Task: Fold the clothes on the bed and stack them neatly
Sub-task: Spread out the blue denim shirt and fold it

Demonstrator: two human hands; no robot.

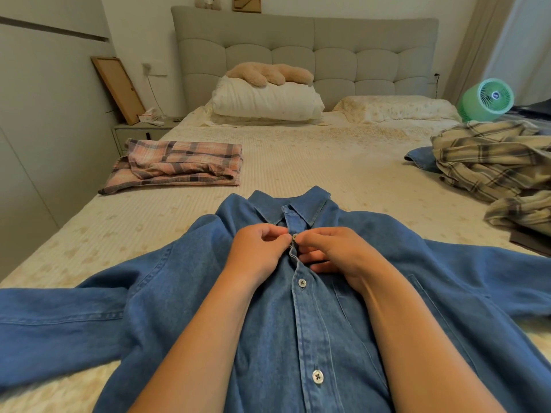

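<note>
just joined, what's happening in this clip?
A person is buttoning a blue denim shirt spread face-up on the bed. The left hand and right hand both pinch the placket at a button near the collar. A pink plaid shirt lies folded at the left; a beige plaid shirt sits crumpled at the right.

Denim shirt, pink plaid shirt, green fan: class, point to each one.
Denim shirt (190, 281): head view, on its shoulder panel.
Pink plaid shirt (182, 162): head view, middle of the folded cloth.
Green fan (495, 96): head view, on its grille.
</note>
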